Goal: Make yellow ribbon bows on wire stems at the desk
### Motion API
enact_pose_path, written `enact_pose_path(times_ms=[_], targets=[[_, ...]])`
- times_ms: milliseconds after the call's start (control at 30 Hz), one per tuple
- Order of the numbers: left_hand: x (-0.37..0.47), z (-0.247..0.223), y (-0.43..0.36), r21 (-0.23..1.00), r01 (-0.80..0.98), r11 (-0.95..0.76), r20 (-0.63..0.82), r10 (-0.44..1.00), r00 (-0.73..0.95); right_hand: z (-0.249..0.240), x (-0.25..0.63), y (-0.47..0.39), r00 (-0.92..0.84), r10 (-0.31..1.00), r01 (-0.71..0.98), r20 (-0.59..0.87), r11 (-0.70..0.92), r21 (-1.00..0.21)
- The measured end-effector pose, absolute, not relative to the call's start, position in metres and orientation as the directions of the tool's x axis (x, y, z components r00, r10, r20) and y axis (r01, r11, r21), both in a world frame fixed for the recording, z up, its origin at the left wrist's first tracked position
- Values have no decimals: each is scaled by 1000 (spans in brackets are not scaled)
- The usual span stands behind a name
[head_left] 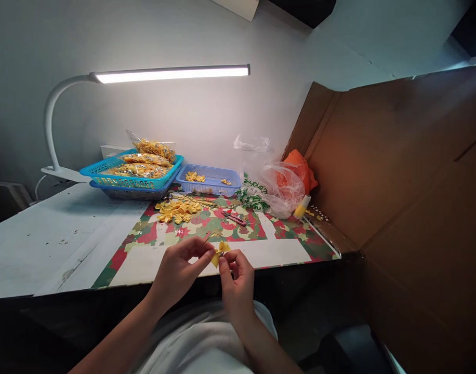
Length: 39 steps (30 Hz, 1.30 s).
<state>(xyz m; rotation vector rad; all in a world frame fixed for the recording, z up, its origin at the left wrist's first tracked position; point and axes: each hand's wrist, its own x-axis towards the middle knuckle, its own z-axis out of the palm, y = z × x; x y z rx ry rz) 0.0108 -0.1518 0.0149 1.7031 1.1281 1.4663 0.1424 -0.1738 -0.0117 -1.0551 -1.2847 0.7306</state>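
1. Yellow bow [223, 246] sits between the two hands, just above the near edge of the worktop [66, 223]. A thin gold strand [212, 235] arcs up beside it.
2. Left hand [179, 267]: grip closed, thumb and finger pinching the bow's left side. Right hand [238, 283]: grip closed too, thumb and finger on its lower right.
3. For clean work, pinch lightly at the bow's middle and let one hand steady while the other guides; hard pressure could crease the loops. The strand wants a slow pull, as it could kink. (What lies under the right thumb is too small to make out.)
4. Pile of yellow pieces [178, 211] lies beyond the left hand, beside loose gold stems [199, 200]. Red-handled tool [235, 218] lies just right of them; sleeves or the strand could catch there.
5. Behind: turquoise basket [144, 183] with filled clear bags, periwinkle basket [209, 190] with a few pieces. Crumpled plastic bags [287, 189] crowd the right rear, against the cardboard [409, 156]. Lamp [171, 76] hangs overhead, well apart from the hands.
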Motion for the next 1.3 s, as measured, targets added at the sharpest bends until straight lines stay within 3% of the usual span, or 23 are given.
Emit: enact_pose_path(times_ms=[333,567,867,1100,1300], targets=[[14,18,-150,952,-42,-303,302,953,-25,-12,140,-173,169,954,-62,248,261,-963],[14,21,-151,944,26,-328,327,944,44,-12,141,-172,159,964,-149,215,239,-960],[2,30,-149,769,370,-521,457,853,252,-13,143,-171,162,958,-88,238,254,-963],[4,34,-147,777,368,-511,438,859,267,-15,144,-172,152,958,-51,242,252,-966],[6,28,-145,918,153,-367,335,921,198,-15,144,-174,161,955,-50,251,262,-964]])
